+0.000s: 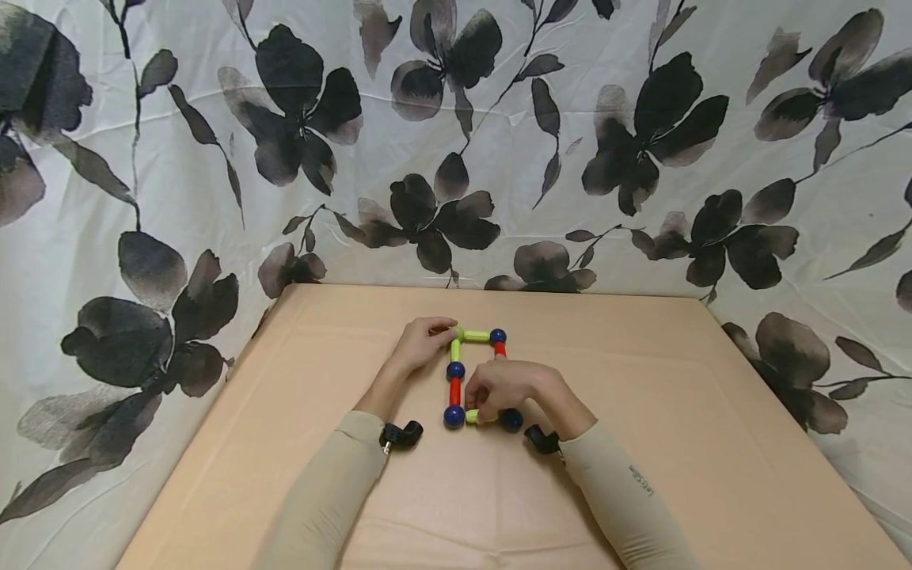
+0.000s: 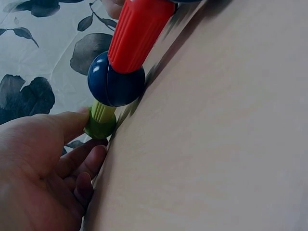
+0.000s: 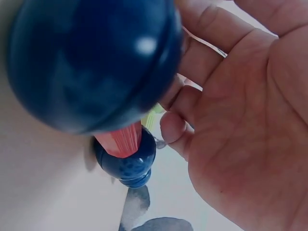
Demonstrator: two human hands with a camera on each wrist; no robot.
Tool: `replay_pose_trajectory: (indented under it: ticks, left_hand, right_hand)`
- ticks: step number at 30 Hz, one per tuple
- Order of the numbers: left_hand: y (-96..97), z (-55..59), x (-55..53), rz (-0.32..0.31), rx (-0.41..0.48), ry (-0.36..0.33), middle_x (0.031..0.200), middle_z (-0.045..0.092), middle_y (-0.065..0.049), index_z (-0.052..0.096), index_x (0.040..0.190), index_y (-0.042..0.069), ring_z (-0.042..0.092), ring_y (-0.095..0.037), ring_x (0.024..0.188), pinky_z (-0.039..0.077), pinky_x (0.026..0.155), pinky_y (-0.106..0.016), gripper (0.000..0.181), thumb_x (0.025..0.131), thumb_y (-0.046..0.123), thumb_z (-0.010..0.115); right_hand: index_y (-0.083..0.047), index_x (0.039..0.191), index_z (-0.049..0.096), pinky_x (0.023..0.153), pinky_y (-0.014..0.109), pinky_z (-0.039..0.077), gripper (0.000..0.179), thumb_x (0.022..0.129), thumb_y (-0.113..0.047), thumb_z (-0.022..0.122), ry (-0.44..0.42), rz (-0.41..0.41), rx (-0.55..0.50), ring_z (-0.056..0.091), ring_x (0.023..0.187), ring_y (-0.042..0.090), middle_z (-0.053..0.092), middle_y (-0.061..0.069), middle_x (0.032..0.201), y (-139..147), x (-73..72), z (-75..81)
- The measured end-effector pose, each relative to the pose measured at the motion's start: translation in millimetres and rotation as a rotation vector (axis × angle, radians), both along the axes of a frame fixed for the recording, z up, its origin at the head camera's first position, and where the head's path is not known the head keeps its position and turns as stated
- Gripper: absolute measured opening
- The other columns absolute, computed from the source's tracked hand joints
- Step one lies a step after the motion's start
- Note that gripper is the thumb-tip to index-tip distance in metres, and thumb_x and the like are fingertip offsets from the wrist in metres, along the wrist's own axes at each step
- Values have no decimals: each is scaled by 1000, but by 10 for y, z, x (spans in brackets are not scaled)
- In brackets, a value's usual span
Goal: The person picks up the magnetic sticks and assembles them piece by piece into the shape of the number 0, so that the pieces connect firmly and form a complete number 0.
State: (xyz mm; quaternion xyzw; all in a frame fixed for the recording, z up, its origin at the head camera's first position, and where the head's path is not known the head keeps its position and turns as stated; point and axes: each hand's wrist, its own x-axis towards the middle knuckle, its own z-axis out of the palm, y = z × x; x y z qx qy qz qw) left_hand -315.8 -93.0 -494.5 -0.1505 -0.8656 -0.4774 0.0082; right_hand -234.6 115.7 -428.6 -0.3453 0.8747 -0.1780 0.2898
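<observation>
Magnetic-looking rods and balls form a rough rectangle on the table. My left hand (image 1: 426,342) pinches the green ball (image 2: 100,126) at its far left corner. From that ball run a green rod (image 1: 477,336) to a blue ball (image 1: 498,336) and another to a second blue ball (image 2: 115,79). A red rod (image 1: 454,392) leads down to the near-left blue ball (image 1: 454,416). My right hand (image 1: 509,385) pinches a short green rod (image 1: 473,416) between that ball and the near-right blue ball (image 1: 511,419). The right-side red rod (image 1: 500,348) is partly hidden behind this hand.
The table (image 1: 641,380) has a smooth tan surface, and its far edge lies just beyond the shape. Behind it hangs a white cloth (image 1: 527,158) with dark flowers. Dark wrist cameras (image 1: 402,435) sit at both sleeve ends.
</observation>
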Motion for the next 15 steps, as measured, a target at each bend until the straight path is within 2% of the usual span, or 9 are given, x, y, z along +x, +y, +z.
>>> replay_pose_trajectory:
  ticks: [9,15]
  left_hand:
    - [3,-3,9,-6,12,-10,112,77,-5,75,129,15,68,-19,101,51,83,-28,30,101,28,70]
    - [-2,13,10,-4,8,-10,112,77,-5,74,130,14,67,-20,102,51,85,-31,32,102,29,69]
  right_hand:
    - [-20,93,78,73,28,51,6,90,-15,81,-47,-24,-17,61,75,8,71,-10,82,14,-12,-16]
    - [-17,93,80,70,26,52,6,88,-13,81,-63,-24,-34,61,72,8,72,-9,79,12,-12,-9]
